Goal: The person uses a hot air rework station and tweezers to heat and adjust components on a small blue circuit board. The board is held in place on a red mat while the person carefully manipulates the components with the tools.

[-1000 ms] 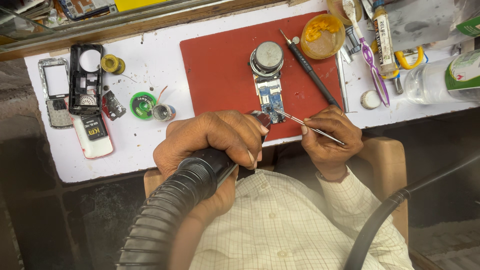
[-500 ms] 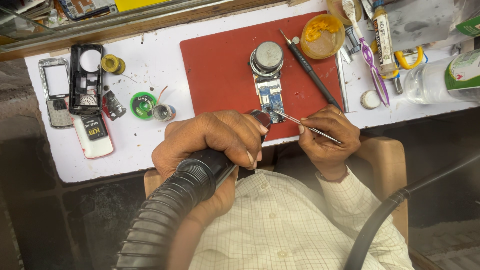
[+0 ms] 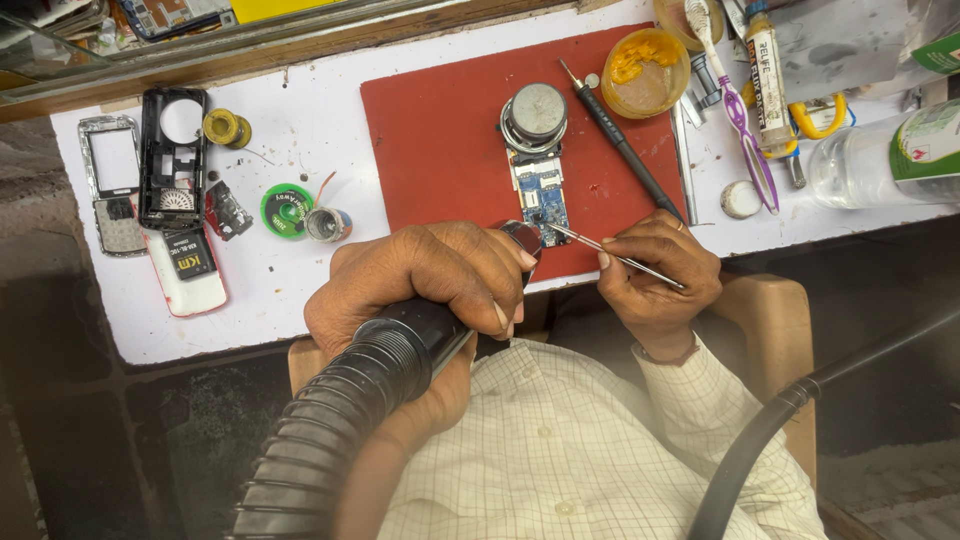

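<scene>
I see a hot-air tool (image 3: 440, 330) in my left hand (image 3: 420, 285): a black handle with a thick ribbed hose running down toward my chest, its metal nozzle tilted toward the small blue circuit board (image 3: 543, 198). That board lies flat on the red mat (image 3: 440, 140), just below a round metal part. My right hand (image 3: 655, 265) pinches thin metal tweezers (image 3: 610, 253), angled up and left, their tip at the board's lower edge.

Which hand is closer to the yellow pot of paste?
Right. The right hand sits below the yellow pot; the left hand, gripping the hose tool, is farther left.
</scene>
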